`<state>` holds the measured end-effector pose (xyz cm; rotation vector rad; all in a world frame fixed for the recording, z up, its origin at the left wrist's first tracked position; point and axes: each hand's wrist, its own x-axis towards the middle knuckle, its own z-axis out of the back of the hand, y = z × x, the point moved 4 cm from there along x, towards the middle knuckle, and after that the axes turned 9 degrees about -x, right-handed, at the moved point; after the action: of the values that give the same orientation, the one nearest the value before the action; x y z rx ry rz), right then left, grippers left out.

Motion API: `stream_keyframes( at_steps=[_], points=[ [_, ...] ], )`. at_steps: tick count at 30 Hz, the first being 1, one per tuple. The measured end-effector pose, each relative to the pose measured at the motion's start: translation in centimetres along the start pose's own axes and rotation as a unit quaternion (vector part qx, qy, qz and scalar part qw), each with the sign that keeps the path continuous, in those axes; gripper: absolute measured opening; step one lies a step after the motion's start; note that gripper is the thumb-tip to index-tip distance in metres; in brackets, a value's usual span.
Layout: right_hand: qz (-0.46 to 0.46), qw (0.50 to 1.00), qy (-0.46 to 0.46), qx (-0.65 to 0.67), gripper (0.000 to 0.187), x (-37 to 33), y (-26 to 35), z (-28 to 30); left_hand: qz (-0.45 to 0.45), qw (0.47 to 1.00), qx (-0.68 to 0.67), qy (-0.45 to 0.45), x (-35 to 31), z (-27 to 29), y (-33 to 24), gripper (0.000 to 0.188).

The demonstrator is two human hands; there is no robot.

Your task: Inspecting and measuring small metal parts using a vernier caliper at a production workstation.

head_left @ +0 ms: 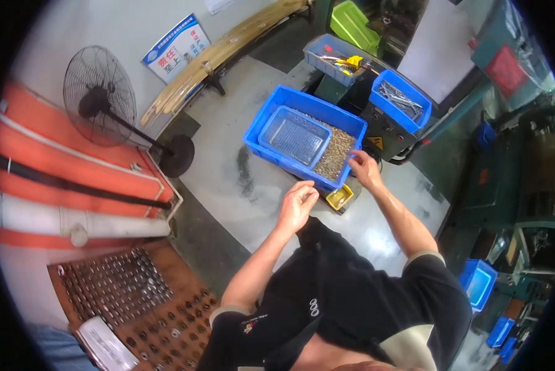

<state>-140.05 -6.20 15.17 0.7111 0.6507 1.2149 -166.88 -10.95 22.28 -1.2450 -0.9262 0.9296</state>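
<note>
A large blue tub (271, 102) stands in front of me, with a smaller translucent blue basket (294, 137) inside its left part. Many small brownish metal pieces (338, 153) lie loose beside the basket in the tub's right part. My right hand (365, 169) is at the tub's right edge, over the pieces, fingers bent inward toward the thumb. In front of the tub's near edge, my left hand (298, 203) has its fingertips pressed against the thumb. Whatever either hand pinches is too small to make out. A small yellow tray (340, 196) sits below the tub's near right corner.
A grey bin of tools (327, 55) and a blue bin of metal rods (401, 102) stand beyond the tub. Green machinery (494, 173) lines the right side. At left are a standing fan (100, 96) and a brown board with rows of metal parts (135, 297).
</note>
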Motion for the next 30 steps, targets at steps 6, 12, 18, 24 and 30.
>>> stream_keyframes(
  at_steps=[6,12,18,24,30],
  points=[
    [0.040,0.995,-0.088,0.029,0.034,13.3,8.2,2.5,0.098,0.995,-0.010,-0.018,5.1,7.9,3.6,0.016],
    [0.123,0.970,-0.160,-0.137,0.029,30.0,10.7,5.2,0.208,0.975,0.002,-0.077,8.6,16.3,7.0,0.019],
    [0.101,0.955,-0.011,-0.279,0.034,41.2,12.6,0.8,0.285,0.953,-0.051,-0.088,10.4,21.6,11.1,0.020],
    [0.061,0.955,0.129,-0.259,0.037,44.6,11.1,-1.8,0.326,0.942,-0.075,-0.003,16.2,23.7,12.1,0.020],
    [-0.004,0.978,0.111,-0.175,0.036,45.5,8.9,-1.5,0.325,0.937,-0.118,0.057,20.9,26.4,14.0,0.017]
  ],
)
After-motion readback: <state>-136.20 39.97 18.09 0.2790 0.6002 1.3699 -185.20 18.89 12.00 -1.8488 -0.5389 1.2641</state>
